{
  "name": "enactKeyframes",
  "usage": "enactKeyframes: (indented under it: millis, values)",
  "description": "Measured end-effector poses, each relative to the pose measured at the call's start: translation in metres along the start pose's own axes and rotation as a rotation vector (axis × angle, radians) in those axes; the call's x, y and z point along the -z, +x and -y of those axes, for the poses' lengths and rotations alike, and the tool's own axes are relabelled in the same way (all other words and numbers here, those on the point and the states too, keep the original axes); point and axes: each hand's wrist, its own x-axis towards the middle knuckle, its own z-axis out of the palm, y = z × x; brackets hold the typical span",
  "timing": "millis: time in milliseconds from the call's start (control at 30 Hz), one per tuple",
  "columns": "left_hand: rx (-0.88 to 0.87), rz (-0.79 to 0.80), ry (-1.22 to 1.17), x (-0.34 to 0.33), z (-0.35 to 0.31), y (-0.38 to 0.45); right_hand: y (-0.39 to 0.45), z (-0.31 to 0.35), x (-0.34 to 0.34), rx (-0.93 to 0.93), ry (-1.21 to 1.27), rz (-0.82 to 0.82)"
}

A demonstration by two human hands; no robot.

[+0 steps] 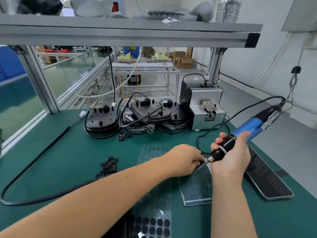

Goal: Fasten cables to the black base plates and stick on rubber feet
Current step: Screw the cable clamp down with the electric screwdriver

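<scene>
Over the worktop (68,152), right hand (229,160) grips the screwdriver (240,138), left hand (185,160) pinches something small at its tip, where a slip could jab fingers.

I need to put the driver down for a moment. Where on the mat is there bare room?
The widest bare mat lies left, inside the loop of the black cable, between the base plates and the pile of black clips. The near right corner, below the phone, is also bare. Around both hands, film sheets crowd the mat.
</scene>
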Motion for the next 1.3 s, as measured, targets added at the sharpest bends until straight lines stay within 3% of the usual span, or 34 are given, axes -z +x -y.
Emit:
enactKeyframes:
  millis: [167,833,967,1300]
  values:
    - [-0.133,0.038,0.227,-0.003,-0.001,0.000,0.000,-0.001,0.000,-0.001,0.000,0.004]
    - [0.046,0.154,0.359,0.014,0.037,-0.065,-0.009,-0.004,-0.001,-0.014,-0.028,0.049]
    - [0.119,0.130,0.307,0.018,0.043,-0.074,-0.013,-0.007,-0.005,-0.074,0.015,0.141]
    - [0.316,-0.118,-0.073,0.028,0.035,-0.070,-0.030,-0.019,-0.017,-0.073,-0.071,0.342]
